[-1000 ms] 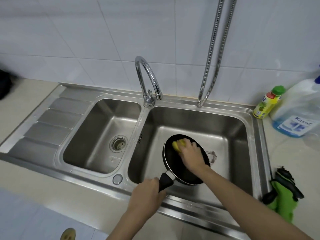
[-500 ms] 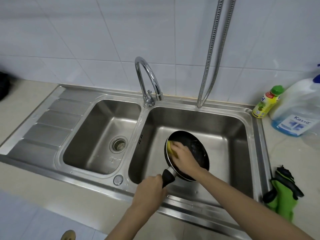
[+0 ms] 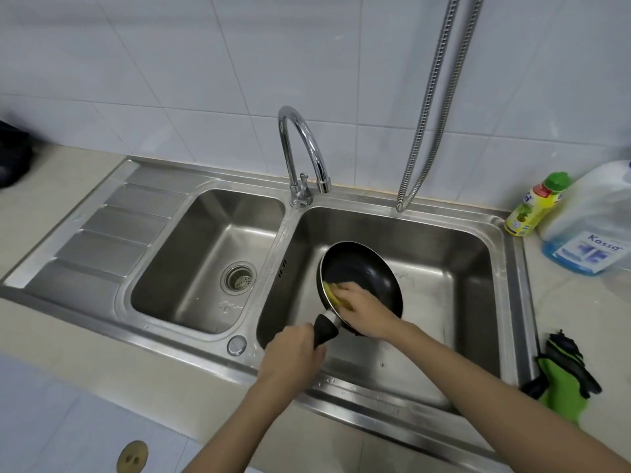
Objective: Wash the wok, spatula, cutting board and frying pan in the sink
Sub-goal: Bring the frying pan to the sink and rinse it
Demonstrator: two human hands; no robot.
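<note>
Broadly, a stainless-steel double sink (image 3: 358,387) fills the middle of the frame, its brushed metal dull and smooth, with a ribbed draining board at the left and a round strainer drain (image 3: 239,278) in the left basin. White glazed wall tiles fill the upper half. A curved chrome tap (image 3: 302,145) rises at centre, and a ridged metal hose (image 3: 430,107) hangs down from the upper right.

Inside the right basin, just right of centre, sits the frying pan (image 3: 362,268), black, round and shallow, tilted up towards the viewer. It looks rigid and moderately light, and its dark coating is probably slick when wet and soapy, so the handle is the sensible place to hold it; the rim would likely slip.

The left hand (image 3: 293,356), lower centre, is wrapped around the pan's black handle (image 3: 324,331). The right hand (image 3: 365,310) lies inside the pan near its lower left edge, fingers pressing a soft yellow sponge (image 3: 336,295) against the surface. The two hands are close together but not touching.

At the right edge stand a large translucent jug (image 3: 594,227) of blue liquid and a small yellow bottle (image 3: 536,206) with a green cap. A green and black cloth-like item (image 3: 563,377) lies on the counter at lower right. No wok, spatula or cutting board is visible.
</note>
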